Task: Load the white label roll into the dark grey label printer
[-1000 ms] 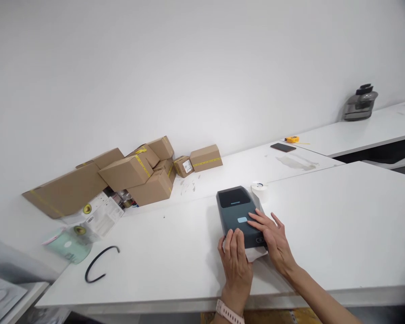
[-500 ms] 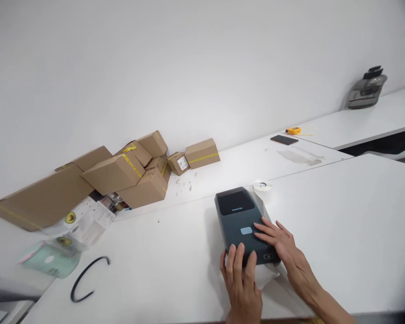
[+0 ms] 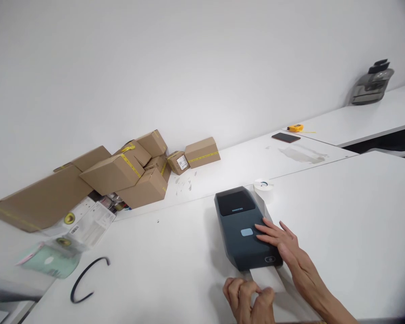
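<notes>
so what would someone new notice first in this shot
Probably the dark label printer on the white table, with the right hand flat on its lid and the left hand pinching the white label coming out of its front. Next, the heap of cardboard boxes against the wall at the left.

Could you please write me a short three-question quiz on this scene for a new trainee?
1. True or false: the right hand rests flat on top of the dark label printer.
2. What does the left hand pinch at the printer's front: (a) the black cable, (b) the white label, (c) the phone?
3. What stands just behind the printer on the white table?

Key: 1 true. 2 b. 3 a white label roll.
</notes>
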A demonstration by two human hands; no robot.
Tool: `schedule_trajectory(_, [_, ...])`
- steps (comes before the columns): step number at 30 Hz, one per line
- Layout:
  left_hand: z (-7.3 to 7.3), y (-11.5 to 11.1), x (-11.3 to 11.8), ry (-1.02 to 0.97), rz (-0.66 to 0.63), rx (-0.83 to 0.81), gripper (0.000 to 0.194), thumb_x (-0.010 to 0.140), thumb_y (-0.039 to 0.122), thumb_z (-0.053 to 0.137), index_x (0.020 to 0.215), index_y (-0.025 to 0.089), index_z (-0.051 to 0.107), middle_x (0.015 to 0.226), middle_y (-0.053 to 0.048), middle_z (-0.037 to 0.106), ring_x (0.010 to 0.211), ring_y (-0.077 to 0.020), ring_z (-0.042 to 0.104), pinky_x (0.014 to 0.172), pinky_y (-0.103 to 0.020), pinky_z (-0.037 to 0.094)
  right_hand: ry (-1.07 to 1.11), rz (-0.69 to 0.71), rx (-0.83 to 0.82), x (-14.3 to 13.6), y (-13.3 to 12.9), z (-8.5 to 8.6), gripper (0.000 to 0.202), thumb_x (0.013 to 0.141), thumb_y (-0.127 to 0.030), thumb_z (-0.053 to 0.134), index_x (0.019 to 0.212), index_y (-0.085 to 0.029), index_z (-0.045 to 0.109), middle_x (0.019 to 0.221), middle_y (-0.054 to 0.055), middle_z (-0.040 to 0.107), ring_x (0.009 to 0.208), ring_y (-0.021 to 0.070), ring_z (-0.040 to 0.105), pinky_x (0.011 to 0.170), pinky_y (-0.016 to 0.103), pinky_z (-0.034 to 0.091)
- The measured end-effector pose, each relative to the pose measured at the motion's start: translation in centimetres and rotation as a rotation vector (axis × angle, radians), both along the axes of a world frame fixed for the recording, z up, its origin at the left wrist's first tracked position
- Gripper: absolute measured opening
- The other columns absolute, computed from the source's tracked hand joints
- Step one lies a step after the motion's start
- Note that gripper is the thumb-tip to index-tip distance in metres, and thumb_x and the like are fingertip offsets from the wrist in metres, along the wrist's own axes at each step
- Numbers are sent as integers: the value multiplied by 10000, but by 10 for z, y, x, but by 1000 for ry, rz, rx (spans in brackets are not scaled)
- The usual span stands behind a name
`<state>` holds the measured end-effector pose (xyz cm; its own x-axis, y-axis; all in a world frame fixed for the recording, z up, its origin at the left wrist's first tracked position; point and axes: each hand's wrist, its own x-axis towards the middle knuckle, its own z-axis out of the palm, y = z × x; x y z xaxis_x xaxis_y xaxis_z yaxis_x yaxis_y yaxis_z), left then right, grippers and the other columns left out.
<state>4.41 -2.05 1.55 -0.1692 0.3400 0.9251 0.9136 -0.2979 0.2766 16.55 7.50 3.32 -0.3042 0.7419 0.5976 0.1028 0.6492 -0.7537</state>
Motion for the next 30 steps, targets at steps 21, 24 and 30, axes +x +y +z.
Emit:
schedule_trajectory(21, [5,6,-21,-496,-115,-301,550,969,271,400,1506,177,330,1531,-150,416,1389,-254,447,1093,-335,428,-404,-305,296,-16,0,32,289,985,-328,449,1190,-399,640,1277,-4,659,1237,279,571,1114,551,216])
schedule_trajectory(24, [7,10,-21,-548,-169,-334,570,968,287,409,1524,196,318,1557,-148,395,1405,-276,439,1081,-343,452,-361,-211,199,-10,2,18,359,1003,-365,403,1314,-420,574,1450,-11,555,1366,307,477,1127,577,291])
schedule_trajectory(30, [8,16,-24,-637,-258,-296,573,995,349,381,1541,206,277,1590,-152,348,1466,-287,354,1119,-368,433,-167,-165,15,6,8,-11,511,1012,-519,226,1479,-437,416,1580,-14,404,1412,353,427,1043,578,485])
